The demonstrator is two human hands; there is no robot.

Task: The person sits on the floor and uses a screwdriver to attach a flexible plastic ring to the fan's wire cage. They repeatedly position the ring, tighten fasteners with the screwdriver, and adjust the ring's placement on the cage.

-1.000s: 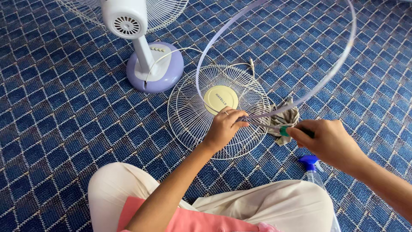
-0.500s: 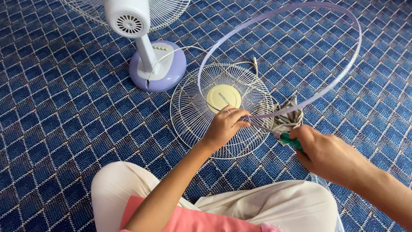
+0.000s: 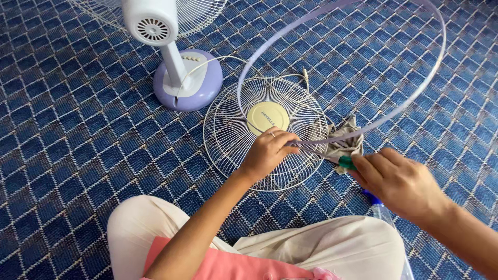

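While my left hand (image 3: 270, 153) pinches the thin lavender rim ring (image 3: 415, 98) above the wire grille (image 3: 267, 132) on the carpet, my right hand (image 3: 397, 179) closes around a green-handled tool beside the rag (image 3: 342, 142); it seems light, springy, best gripped near the work.

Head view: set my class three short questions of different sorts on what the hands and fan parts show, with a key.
1. True or false: the left hand holds the thin ring.
2. What lies flat on the carpet under that ring?
3. The right hand grips something: A red, B green, C yellow?

Key: 1 true. 2 the round wire fan guard. 3 B, a green-handled tool beside a grey cloth.
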